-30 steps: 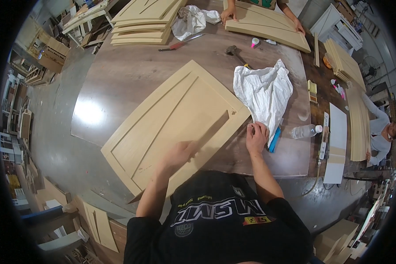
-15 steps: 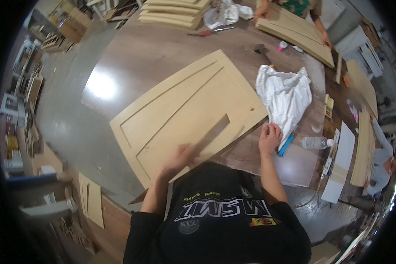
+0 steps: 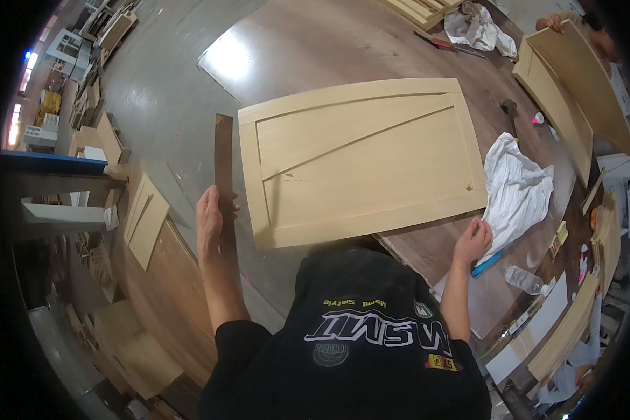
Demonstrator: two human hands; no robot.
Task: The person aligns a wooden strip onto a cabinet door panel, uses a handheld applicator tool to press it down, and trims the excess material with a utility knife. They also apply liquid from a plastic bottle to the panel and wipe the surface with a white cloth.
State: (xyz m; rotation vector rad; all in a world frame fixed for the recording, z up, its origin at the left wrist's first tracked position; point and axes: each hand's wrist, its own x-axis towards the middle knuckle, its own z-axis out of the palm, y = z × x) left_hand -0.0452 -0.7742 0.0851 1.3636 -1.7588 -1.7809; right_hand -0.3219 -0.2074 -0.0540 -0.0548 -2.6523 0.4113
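panel door (image 3: 360,157) flat on workbench (image 3: 329,49), wood strip (image 3: 223,175) left of it, crumpled cloth (image 3: 518,192) right, plastic bottle (image 3: 528,280) nearer.

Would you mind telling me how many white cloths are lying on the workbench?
2. One white cloth lies right of the pale door panel, by the right hand. Another cloth lies at the far end. Others may be hidden.

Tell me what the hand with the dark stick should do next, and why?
Probably set it aside. The left hand has a grip on the dark wooden strip, held upright just off the left edge of the pale cabinet door panel, while the right hand rests by the white cloth.
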